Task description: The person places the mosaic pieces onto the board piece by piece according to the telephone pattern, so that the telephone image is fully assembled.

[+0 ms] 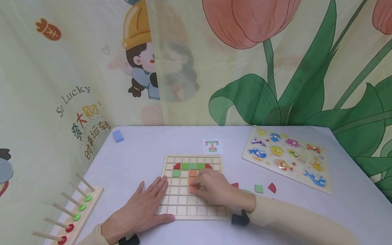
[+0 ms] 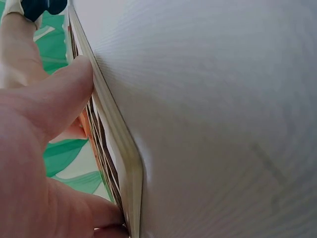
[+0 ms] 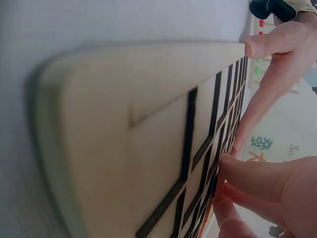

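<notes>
A wooden grid board (image 1: 180,200) lies on the table. Its upper rows hold green square tiles (image 1: 185,166), red quarter-round tiles (image 1: 177,166) and a column of orange square tiles (image 1: 192,173). My left hand (image 1: 144,207) rests at the board's left side, fingers spread and straight, thumb along the front edge. Over the middle of the grid, my right hand (image 1: 211,187) pinches an orange square tile (image 3: 220,186) between thumb and fingers, low in the orange column. That hand covers part of the grid's right side.
Right of the board lie a loose green tile (image 1: 258,189) and red quarter-round pieces (image 1: 272,188). A pattern card (image 1: 212,146) sits behind the board. An animal puzzle board (image 1: 288,158) is at back right, a peg rack (image 1: 82,211) at left, a blue block (image 1: 117,136) at back left.
</notes>
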Action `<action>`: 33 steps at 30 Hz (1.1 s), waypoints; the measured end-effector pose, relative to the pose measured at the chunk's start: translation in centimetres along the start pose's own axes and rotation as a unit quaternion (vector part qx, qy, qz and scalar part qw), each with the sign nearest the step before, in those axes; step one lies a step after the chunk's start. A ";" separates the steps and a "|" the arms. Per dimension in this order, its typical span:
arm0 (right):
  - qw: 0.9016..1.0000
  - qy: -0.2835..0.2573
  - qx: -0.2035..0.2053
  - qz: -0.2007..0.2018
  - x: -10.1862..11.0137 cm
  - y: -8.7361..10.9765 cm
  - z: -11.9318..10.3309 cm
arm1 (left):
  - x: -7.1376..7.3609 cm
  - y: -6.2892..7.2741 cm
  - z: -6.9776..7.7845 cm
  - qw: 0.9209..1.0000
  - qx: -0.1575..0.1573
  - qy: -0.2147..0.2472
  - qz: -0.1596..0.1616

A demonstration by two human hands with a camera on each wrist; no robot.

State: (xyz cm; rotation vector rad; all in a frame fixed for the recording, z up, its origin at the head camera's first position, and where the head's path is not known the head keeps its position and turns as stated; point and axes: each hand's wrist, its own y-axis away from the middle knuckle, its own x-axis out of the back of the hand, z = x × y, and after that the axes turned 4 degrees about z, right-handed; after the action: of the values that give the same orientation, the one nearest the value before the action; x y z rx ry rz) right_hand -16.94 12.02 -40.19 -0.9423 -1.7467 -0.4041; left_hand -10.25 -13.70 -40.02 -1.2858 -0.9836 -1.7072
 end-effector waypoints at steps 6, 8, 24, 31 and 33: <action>1.000 -0.007 -0.001 -0.003 -0.1 -0.4 -0.1 | 0.1 0.0 0.0 1.000 -0.002 0.004 0.003; 1.000 -0.008 0.002 -0.003 -0.1 -0.4 0.0 | 0.1 0.0 0.0 1.000 -0.002 0.003 0.003; 0.999 -0.024 -0.005 -0.022 0.0 -0.6 0.0 | 0.1 -0.1 0.0 1.000 0.004 0.004 -0.003; 0.999 -0.028 -0.010 -0.028 0.0 -0.6 0.0 | 0.1 -0.1 0.0 1.000 0.004 0.005 -0.002; 0.999 -0.029 -0.010 -0.028 0.0 -0.5 0.1 | 0.1 -0.1 0.1 1.000 0.004 0.005 -0.003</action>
State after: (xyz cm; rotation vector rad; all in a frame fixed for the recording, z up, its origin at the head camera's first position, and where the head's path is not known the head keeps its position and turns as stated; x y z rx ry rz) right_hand -17.39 11.73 -40.13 -0.9286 -1.8290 -0.4348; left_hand -10.31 -13.62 -39.95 -1.2690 -0.9898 -1.7106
